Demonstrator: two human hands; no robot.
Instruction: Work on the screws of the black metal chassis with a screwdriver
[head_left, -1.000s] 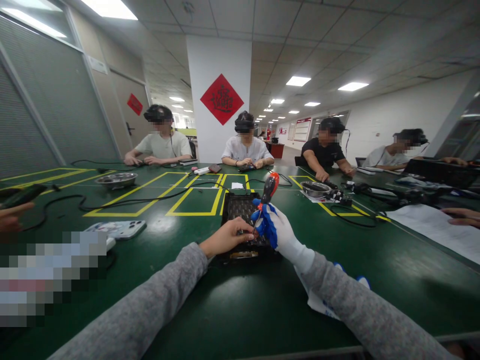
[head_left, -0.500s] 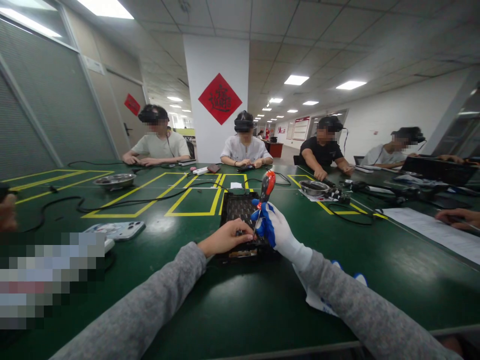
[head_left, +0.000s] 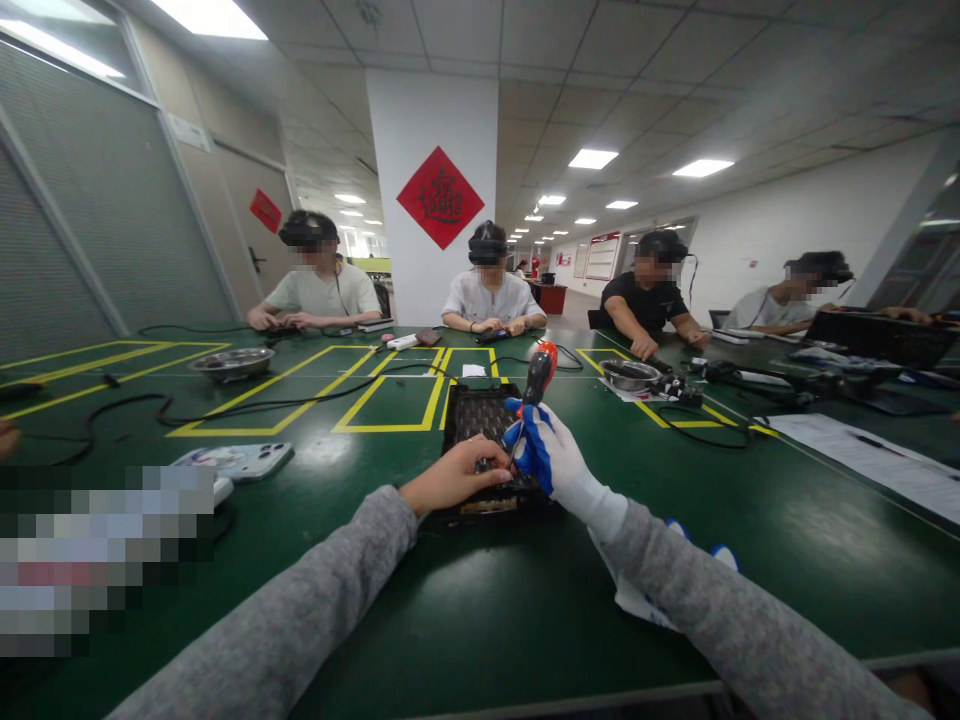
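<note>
My right hand (head_left: pixel 559 455), in a white and blue work glove, is closed round a screwdriver (head_left: pixel 540 372) with a red and black handle. The screwdriver leans, handle up, its shaft pointing down into a black plastic case (head_left: pixel 491 411) with a patterned inside. My left hand (head_left: pixel 459 474) is bare. Its thumb and fingertips are pinched together beside the lower shaft, over the case; whatever lies between them, if anything, is hidden. The screwdriver's tip is hidden by the fingers. Under my right forearm lies a second white and blue glove (head_left: pixel 637 600).
A phone (head_left: pixel 238 460) lies left on the green table (head_left: pixel 517 620). Metal bowls stand farther off, one left (head_left: pixel 232 364) and one right (head_left: pixel 628 375). Black cables (head_left: pixel 262 405) cross the surface. Papers (head_left: pixel 862 455) lie right. Several people sit across the table.
The screwdriver's handle has tipped slightly to the right. Both my hands stay at the case. Another person's hand has left the papers at right; one at the left edge has drawn back.
</note>
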